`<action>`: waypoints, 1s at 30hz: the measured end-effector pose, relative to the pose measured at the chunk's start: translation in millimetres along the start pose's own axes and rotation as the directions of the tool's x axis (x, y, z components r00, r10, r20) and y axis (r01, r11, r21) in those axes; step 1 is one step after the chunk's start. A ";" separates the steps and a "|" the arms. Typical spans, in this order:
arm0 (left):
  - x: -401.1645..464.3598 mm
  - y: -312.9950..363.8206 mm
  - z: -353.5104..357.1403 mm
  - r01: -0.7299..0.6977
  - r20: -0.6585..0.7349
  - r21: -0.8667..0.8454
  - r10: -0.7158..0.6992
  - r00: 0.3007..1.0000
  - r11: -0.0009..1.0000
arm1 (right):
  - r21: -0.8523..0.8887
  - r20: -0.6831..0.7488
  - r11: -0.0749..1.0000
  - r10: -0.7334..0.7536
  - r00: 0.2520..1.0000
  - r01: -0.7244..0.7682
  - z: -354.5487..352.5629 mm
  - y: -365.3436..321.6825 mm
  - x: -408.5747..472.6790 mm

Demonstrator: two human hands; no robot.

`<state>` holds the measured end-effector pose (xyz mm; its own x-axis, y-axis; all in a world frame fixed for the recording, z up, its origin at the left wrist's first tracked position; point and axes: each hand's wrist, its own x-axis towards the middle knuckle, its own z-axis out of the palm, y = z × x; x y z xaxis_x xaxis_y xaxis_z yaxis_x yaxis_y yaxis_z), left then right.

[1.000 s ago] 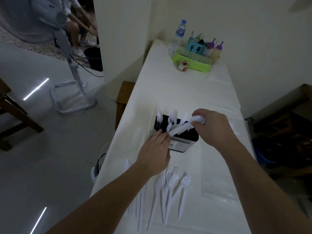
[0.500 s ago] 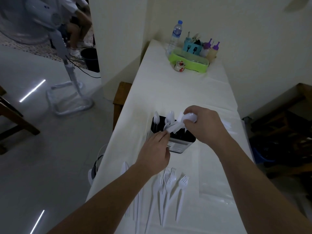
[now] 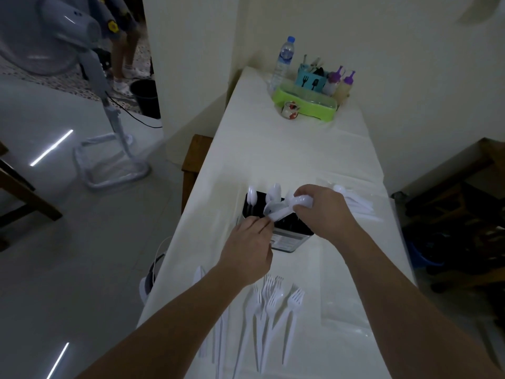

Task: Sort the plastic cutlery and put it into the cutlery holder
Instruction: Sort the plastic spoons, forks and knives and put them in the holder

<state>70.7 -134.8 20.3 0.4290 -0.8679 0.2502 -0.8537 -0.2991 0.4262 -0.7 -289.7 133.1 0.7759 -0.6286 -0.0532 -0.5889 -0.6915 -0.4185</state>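
Spoons (image 3: 284, 210) bunched in the right hand (image 3: 322, 212), fingers curled around their bowls, handles aimed into the cutlery holder (image 3: 289, 236); the left hand (image 3: 247, 248) at seven o'clock pinches the handle tips, probably guiding them. Forks (image 3: 269, 310) wait at six o'clock.

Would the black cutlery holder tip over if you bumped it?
Maybe. The cutlery holder looks tall for its base, and spoons stick out above its rim, so a sideways knock could topple it. The left hand beside it might help steady it.
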 end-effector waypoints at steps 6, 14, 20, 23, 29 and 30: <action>6.2 -3.6 -0.3 -0.072 -0.001 -0.020 0.072 0.997 0.997 | -0.134 0.081 0.988 -0.063 0.995 0.073 17.9 -9.3 9.3; -13.6 -23.1 -0.5 -0.018 0.037 0.013 0.017 0.999 1.000 | -0.158 0.039 0.982 -0.096 0.995 0.101 47.8 -9.0 4.7; -17.4 -21.1 -8.8 0.014 0.059 0.032 -0.016 0.998 0.999 | -0.003 0.008 1.000 -0.013 1.000 0.013 46.8 -7.5 -3.9; -19.0 -22.4 -8.2 0.009 0.064 0.045 -0.012 0.998 0.999 | 0.016 0.032 1.000 -0.019 0.999 0.019 44.9 -4.9 -8.7; -25.5 -25.3 -4.9 -0.019 0.097 0.088 0.010 0.995 0.996 | 0.055 -0.012 0.998 -0.011 1.000 0.011 38.8 0.7 -23.3; -27.9 -23.4 -6.9 -0.009 0.074 0.076 0.003 0.997 0.997 | 0.060 -0.026 0.998 -0.003 1.000 0.005 37.6 1.9 -27.4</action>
<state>80.8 -100.9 9.4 0.4032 -0.8959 0.1865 -0.8776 -0.3208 0.3563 -14.6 -260.5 99.7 0.7715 -0.6356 -0.0282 -0.5705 -0.6717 -0.4726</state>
